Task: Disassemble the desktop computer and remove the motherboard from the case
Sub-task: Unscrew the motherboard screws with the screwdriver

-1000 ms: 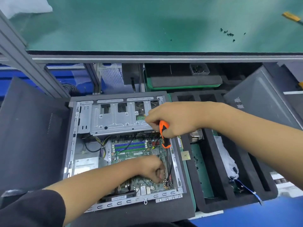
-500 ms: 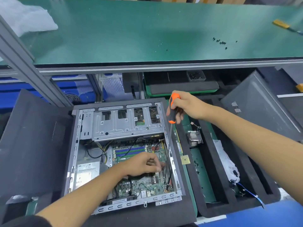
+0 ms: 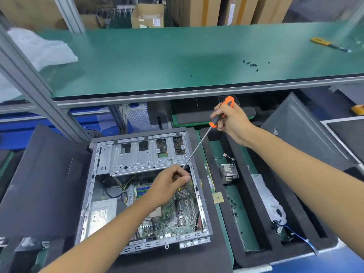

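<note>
1. Head view, the case: The computer case [image 3: 141, 186] lies flat on a dark foam mat with its side open, so we look right down into it. The side cover looks to be off already.

2. Head view, the board: The green motherboard [image 3: 177, 211] sits inside the case, in the lower right part. It is not out yet. That is the big job left.

3. Head view, right hand: The right hand [image 3: 232, 121] is up above the far right corner of the case. Its fingers are wrapped tight around the orange and black handle of a long screwdriver [image 3: 219, 115]. The thin metal shaft slants down to the left, and its tip ends right by the left hand.

4. Head view, left hand: The left hand [image 3: 169, 184] hovers over the top of the motherboard. Its fingers are curled together at the screwdriver tip. It may be pinching a tiny screw, but I cannot tell.

5. Head view, other parts: A heatsink [image 3: 228, 172] lies in the foam tray [image 3: 222, 194] to the right. Small black screws [image 3: 251, 65] lie on the green bench [image 3: 157, 60]. So some parts are out already.

6. What is left, I think: a few more screws and cables, then lift the board out.
</note>
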{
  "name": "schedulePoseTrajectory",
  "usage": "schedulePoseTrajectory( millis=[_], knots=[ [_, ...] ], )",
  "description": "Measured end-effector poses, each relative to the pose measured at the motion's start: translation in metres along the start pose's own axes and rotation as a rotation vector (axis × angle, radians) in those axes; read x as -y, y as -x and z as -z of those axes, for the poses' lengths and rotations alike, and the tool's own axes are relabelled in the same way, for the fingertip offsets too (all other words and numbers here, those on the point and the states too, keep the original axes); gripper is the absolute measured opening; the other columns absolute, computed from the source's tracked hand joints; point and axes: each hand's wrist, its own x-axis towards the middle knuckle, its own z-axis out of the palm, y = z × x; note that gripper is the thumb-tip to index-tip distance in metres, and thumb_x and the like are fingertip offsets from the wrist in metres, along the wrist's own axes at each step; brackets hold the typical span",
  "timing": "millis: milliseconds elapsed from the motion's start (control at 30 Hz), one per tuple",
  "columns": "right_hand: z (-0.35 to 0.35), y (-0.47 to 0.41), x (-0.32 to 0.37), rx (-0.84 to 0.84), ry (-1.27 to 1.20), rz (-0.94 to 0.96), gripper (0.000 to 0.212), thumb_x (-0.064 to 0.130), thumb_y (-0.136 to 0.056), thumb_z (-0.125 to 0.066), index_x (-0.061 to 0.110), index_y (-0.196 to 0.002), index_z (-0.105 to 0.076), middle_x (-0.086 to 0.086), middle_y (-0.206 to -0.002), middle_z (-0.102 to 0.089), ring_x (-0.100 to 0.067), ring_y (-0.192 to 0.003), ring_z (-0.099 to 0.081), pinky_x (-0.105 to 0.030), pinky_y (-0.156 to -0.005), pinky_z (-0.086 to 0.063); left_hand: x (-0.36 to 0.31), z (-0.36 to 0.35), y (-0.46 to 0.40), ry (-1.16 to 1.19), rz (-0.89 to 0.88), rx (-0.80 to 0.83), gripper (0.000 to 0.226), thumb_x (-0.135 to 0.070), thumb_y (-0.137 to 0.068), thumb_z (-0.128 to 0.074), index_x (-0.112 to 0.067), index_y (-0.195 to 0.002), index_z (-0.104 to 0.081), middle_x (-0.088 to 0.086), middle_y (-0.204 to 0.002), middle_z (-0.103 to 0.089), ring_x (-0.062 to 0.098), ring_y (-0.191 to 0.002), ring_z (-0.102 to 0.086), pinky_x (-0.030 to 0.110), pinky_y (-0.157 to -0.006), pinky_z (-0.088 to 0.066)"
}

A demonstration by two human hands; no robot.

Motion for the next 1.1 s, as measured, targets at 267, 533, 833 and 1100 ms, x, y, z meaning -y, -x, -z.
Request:
schedulePoseTrajectory(
  millis=[267,533,833,1100],
  knots=[
    [0.012,0.024,-0.025,0.037,0.095,-0.186,0.034,0.016,-0.104,-0.039,0.017,-0.136,-0.05,-0.008,-0.115,-0.075,-0.019,-0.087,-0.057,-0.027,-0.071,-0.044,-0.025,-0.03,-0.017,-0.08,-0.044,-0.1,0.007,-0.043,-0.098,-0.061,-0.039,-0.093,-0.061,-0.008,-0.079,-0.061,0.011,-0.067,-0.052,0.021,-0.064,-0.043],
    [-0.002,0.05,-0.076,0.048,-0.073,-0.254,0.037,0.019,-0.105,-0.035,0.011,-0.136,-0.054,-0.013,-0.114,-0.075,-0.03,-0.111,-0.069,-0.043,-0.101,-0.048,-0.057,-0.079,-0.034,-0.081,-0.031,-0.228,0.008,-0.031,-0.1,-0.059,-0.027,-0.093,-0.06,-0.005,-0.081,-0.065,0.007,-0.066,-0.052,0.021,-0.06,-0.038],
    [-0.001,0.066,-0.103,-0.05,-0.691,-0.318,0.047,0.029,-0.107,-0.025,0.004,-0.137,-0.052,-0.023,-0.126,-0.068,-0.033,-0.117,-0.068,-0.037,-0.082,-0.055,-0.062,-0.106,-0.046,-0.308,-0.082,-0.258,0.012,-0.025,-0.098,-0.061,-0.021,-0.107,-0.067,-0.004,-0.098,-0.064,0.012,-0.086,-0.061,0.038,-0.076,-0.052],
    [0.028,0.063,-0.145,-0.118,-0.874,-0.338,0.05,0.028,-0.11,-0.023,-0.001,-0.124,-0.062,-0.019,-0.11,-0.075,-0.029,-0.1,-0.075,-0.037,-0.078,-0.06,-0.056,-0.118,-0.042,-0.316,-0.192,-0.149,0.025,-0.022,-0.102,-0.056,-0.027,-0.121,-0.072,-0.007,-0.11,-0.065,0.007,-0.102,-0.059,0.024,-0.09,-0.048]
  ],
)
